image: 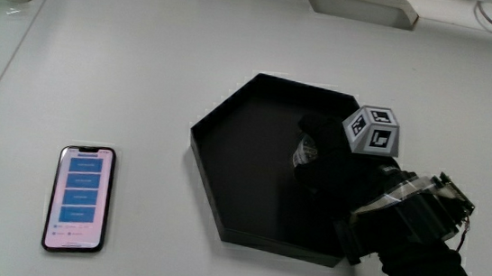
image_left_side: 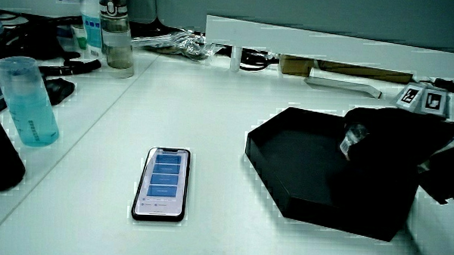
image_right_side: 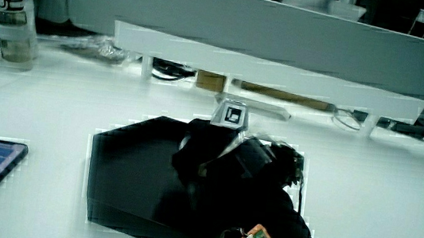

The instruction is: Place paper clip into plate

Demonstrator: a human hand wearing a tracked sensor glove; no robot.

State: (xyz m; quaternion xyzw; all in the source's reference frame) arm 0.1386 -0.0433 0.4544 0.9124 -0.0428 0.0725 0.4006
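One gloved hand [image: 330,160] over the black plate [image: 235,155], something pale in its fingers.

Black glove against black plate makes the fingers hard to separate in the main view; they look curled together around a small pale, glinting object [image: 304,151], probably the paper clip, though its shape cannot be made out. In a side view the same pale spot [image_left_side: 353,138] shows at the fingertips, over the plate's [image_left_side: 285,194] inside; whether it touches the plate floor cannot be told. In a side view the hand [image_right_side: 200,156] hides the clip entirely, and the forearm covers the plate's [image_right_side: 121,181] edge nearest the person. The cube [image: 373,129] sits on the back of the hand. A phone [image: 80,198] lies on the table [image: 126,72] beside the plate, well apart, screen lit.
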